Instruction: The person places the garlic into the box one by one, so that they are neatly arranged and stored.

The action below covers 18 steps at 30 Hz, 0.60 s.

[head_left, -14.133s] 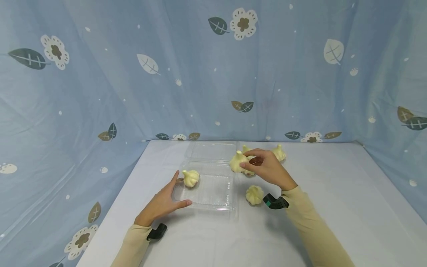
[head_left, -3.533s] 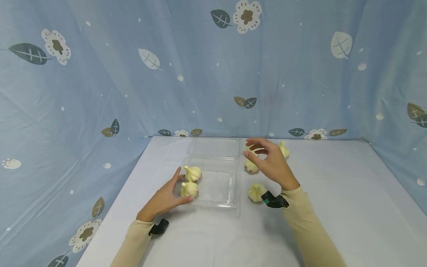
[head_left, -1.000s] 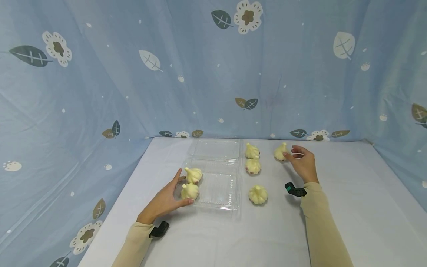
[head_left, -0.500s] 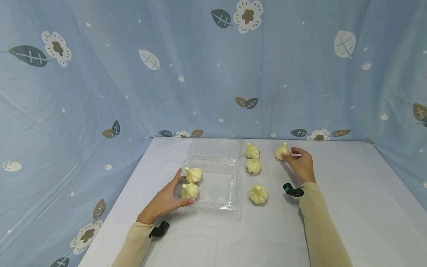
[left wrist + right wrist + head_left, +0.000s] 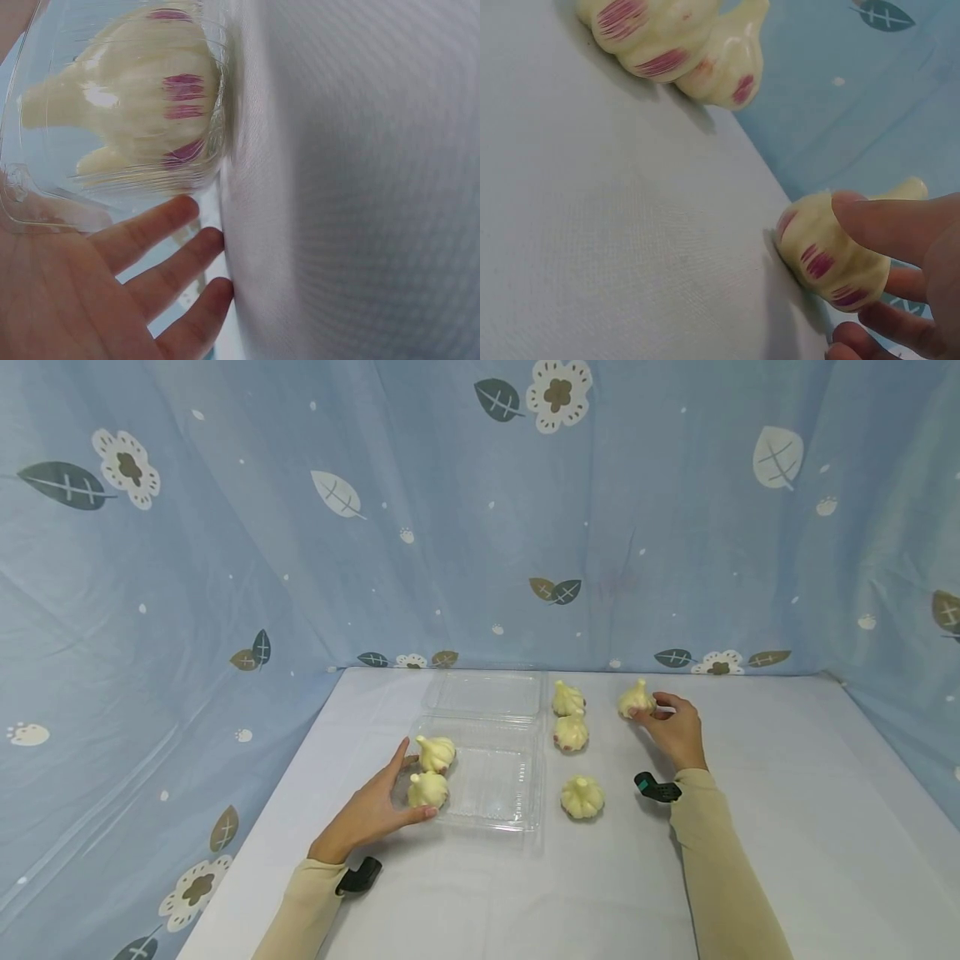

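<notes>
My right hand (image 5: 678,731) has its thumb and fingers around a pale garlic bulb (image 5: 634,700) at the back right. In the right wrist view the thumb presses one side of that purple-streaked bulb (image 5: 817,255), with fingertips at its far side. A clear plastic clamshell container (image 5: 487,781) lies with its lid raised toward the back. Two garlic bulbs, one behind (image 5: 436,753) and one in front (image 5: 428,790), sit along its left side. My left hand (image 5: 372,810) rests spread against that side, its fingers (image 5: 169,277) straight beside the plastic wall in the left wrist view.
Between the container and my right hand, two garlic bulbs stand close together, one farther back (image 5: 567,699) and one nearer (image 5: 571,732). Another bulb (image 5: 582,797) sits nearer the front on the white tablecloth (image 5: 525,893). A blue patterned curtain (image 5: 420,527) hangs behind.
Over the last second my right hand has moved slightly left and taken the back right bulb between thumb and fingers. Earlier, a second bulb joined the first in the container. My left hand stays put.
</notes>
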Available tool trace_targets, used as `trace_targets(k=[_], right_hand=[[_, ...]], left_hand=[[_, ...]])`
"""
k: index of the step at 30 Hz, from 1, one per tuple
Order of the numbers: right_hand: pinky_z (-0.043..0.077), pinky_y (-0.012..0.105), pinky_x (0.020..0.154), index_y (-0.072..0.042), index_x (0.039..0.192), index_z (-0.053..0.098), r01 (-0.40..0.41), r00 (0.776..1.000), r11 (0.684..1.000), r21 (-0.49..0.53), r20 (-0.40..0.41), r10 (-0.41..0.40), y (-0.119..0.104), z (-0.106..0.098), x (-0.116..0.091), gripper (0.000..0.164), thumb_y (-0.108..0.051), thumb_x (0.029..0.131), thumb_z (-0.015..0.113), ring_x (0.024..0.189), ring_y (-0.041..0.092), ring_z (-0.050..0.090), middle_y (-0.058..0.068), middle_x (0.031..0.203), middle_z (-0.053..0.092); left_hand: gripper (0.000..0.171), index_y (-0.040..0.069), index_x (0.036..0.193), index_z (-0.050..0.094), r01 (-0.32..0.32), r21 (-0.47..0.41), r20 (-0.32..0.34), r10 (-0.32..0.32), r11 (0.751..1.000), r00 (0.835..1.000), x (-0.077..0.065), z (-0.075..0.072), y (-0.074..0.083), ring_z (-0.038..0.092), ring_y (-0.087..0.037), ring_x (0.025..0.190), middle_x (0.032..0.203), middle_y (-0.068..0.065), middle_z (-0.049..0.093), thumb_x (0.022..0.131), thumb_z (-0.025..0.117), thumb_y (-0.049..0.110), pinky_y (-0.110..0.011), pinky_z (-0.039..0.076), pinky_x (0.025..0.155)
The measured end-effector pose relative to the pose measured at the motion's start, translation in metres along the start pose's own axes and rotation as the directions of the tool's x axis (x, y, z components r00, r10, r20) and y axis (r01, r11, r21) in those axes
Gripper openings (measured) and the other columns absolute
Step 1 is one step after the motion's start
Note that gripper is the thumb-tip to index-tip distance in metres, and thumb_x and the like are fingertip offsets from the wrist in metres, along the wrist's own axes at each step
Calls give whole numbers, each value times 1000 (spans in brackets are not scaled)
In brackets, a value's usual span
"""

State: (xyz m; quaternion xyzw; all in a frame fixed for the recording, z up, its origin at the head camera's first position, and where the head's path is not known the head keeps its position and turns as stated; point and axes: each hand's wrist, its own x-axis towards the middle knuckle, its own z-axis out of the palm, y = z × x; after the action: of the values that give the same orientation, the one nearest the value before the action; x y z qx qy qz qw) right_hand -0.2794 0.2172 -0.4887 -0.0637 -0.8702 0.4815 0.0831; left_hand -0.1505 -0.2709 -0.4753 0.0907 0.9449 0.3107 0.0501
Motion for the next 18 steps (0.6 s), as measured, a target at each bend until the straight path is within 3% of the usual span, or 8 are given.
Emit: trace_targets(k=[18], right_hand=[[46, 26, 79, 6, 148, 50, 55, 999, 998, -36, 1, -55, 1, 4, 2, 70, -30, 95, 77, 109, 37, 64, 31, 138, 59]], left_hand=[[126, 20, 169, 0, 13, 4, 9, -13, 1000, 1000, 0, -2, 2, 35, -39, 155, 165, -5, 42, 81, 77, 67, -65, 34, 120]])
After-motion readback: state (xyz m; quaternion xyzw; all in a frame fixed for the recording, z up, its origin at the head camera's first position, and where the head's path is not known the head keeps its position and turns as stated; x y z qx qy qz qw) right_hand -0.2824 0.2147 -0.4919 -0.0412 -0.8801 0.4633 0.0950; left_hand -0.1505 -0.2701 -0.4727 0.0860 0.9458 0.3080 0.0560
